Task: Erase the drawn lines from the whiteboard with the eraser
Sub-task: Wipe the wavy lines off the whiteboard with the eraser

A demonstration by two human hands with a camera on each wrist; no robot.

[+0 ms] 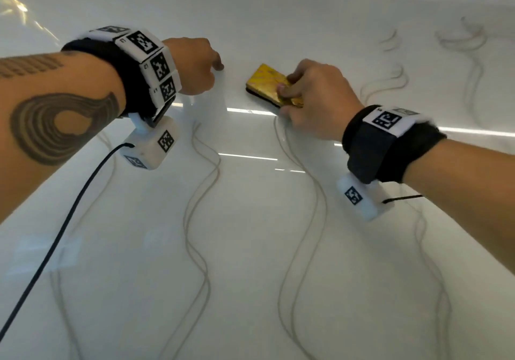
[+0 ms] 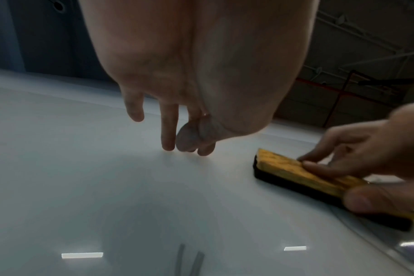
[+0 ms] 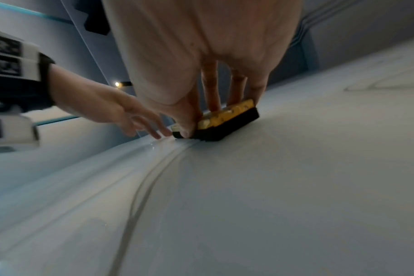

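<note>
A yellow-topped eraser (image 1: 267, 82) with a black felt base lies flat on the whiteboard (image 1: 250, 248). My right hand (image 1: 312, 97) grips it, thumb on its near side and fingers on top; the right wrist view shows the eraser (image 3: 227, 119) pinched the same way. Faint grey wavy lines (image 1: 198, 220) run down the board toward me, and one pair of lines (image 3: 140, 186) starts right at the eraser's near edge. My left hand (image 1: 195, 64) rests its straight fingertips (image 2: 168, 145) on the board just left of the eraser (image 2: 296, 177), holding nothing.
More smudged grey curls (image 1: 395, 81) mark the board to the right of the eraser, up to the far right corner. A black cable (image 1: 69, 214) hangs from my left wrist camera across the board's lower left. Ceiling light reflections streak the glossy surface.
</note>
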